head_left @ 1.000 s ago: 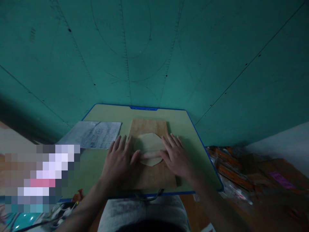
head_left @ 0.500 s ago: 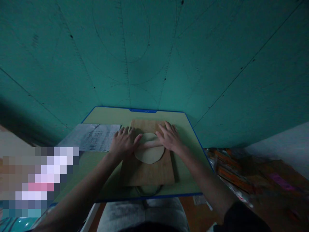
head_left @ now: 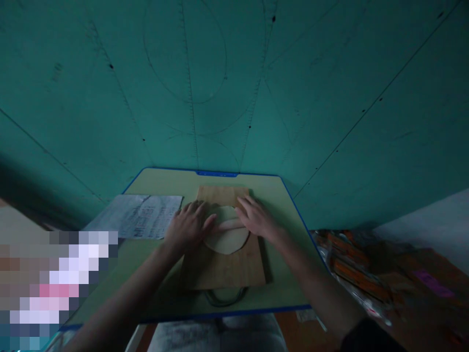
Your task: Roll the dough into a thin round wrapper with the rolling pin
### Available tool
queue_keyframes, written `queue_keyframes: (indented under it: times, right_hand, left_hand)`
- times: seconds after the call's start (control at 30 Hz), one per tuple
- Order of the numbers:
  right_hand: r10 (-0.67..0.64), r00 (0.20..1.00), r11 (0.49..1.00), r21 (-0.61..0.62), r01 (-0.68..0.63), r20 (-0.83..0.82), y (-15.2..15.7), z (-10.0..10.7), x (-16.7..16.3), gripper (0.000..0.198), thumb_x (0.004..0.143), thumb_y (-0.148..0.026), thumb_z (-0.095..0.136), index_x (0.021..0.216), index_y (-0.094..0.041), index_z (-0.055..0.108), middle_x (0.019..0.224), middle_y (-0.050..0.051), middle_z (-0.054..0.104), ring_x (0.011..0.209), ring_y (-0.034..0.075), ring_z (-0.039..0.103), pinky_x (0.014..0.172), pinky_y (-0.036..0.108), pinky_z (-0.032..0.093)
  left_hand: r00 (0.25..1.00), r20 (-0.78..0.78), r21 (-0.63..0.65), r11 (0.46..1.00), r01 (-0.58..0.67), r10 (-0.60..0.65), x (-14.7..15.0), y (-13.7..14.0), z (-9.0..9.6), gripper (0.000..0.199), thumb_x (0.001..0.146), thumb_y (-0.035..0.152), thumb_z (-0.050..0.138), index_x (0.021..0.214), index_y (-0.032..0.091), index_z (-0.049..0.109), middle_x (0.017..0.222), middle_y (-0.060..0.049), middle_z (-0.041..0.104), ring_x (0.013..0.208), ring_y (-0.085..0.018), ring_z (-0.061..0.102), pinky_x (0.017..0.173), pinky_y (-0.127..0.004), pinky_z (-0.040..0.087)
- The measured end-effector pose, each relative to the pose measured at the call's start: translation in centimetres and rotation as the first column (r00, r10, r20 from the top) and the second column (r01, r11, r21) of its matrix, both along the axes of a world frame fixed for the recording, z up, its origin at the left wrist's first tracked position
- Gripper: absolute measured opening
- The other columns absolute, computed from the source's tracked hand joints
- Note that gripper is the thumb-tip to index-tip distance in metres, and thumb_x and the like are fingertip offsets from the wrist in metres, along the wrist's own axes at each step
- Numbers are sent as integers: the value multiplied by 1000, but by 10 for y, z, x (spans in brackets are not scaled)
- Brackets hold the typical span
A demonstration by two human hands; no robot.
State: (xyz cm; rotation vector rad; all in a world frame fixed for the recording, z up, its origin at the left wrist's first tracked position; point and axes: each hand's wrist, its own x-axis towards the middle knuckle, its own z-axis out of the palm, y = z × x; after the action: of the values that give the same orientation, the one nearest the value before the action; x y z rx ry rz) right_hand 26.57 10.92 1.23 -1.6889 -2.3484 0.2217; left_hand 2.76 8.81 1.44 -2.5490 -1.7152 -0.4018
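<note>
A thin, pale, roughly round sheet of dough (head_left: 227, 243) lies on a wooden cutting board (head_left: 223, 271). Across its middle runs a slim rolling pin (head_left: 230, 224), whose ends are hidden under my hands. My left hand (head_left: 188, 222) lies over the left end, fingers stretched forward and the thumb pointing right over the dough. My right hand (head_left: 258, 217) presses on the right end, its fingers extended toward the upper left, fairly close together. Both palms rest on the pin rather than wrapping round it.
The board stands on a pale folding table (head_left: 286, 264) with a blue edge, against a green wall (head_left: 234, 98). A printed sheet (head_left: 146, 215) lies left of the board. A dark curved handle (head_left: 225, 299) shows at the near edge. Plastic-wrapped items (head_left: 351, 269) lie at lower right.
The whole view has shifted slightly, so the table sits lower. My right hand's fingers have drawn closer together. The rolling pin still crosses the middle of the dough.
</note>
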Motion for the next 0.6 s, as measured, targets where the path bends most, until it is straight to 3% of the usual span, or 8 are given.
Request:
queue_keyframes:
  times: [0.17, 0.27, 0.33, 0.43, 0.6]
  right_hand:
    - [-5, 998, 998, -70, 9, 62, 66, 5, -14, 50, 105, -45, 35, 141, -15, 55, 154, 15, 47, 145, 27, 40, 117, 45, 32]
    - [5, 996, 994, -112, 5, 85, 84, 3, -19, 53, 104, -47, 39, 141, -12, 54, 152, 19, 48, 143, 29, 43, 115, 45, 34]
    - [20, 996, 992, -125, -9, 88, 85, -1, -19, 52, 105, -46, 39, 141, -12, 54, 149, 19, 52, 141, 28, 46, 114, 43, 37]
    - [62, 995, 991, -127, -52, 82, 75, -4, -16, 46, 104, -43, 42, 139, -18, 58, 148, 15, 54, 141, 27, 46, 115, 43, 36]
    - [45, 998, 997, -64, -42, 44, 37, 1, -5, 50, 106, -42, 34, 144, -16, 53, 152, 16, 49, 143, 27, 43, 116, 44, 35]
  left_hand:
    - [999, -10, -73, 996, 49, -50, -3, 55, 9, 45, 104, 39, 28, 114, 13, 63, 116, -17, 68, 110, -28, 64, 94, -43, 51]
    - [976, -45, -75, 974, 212, -215, -12, 69, 3, 36, 102, 29, 32, 120, 13, 59, 125, -19, 63, 124, -28, 56, 100, -44, 49]
    - [940, -77, -81, 941, 327, -333, -18, 71, -6, 33, 99, 25, 37, 125, 15, 56, 133, -20, 58, 134, -31, 46, 100, -47, 50]
    - [912, -82, -78, 915, 396, -402, -24, 66, -19, 36, 97, 29, 44, 130, 17, 51, 139, -23, 50, 142, -36, 36, 95, -54, 52]
    - [893, -4, -15, 893, 450, -450, -24, 42, -20, 43, 98, 46, 48, 132, 19, 51, 134, -21, 55, 138, -37, 41, 101, -58, 49]
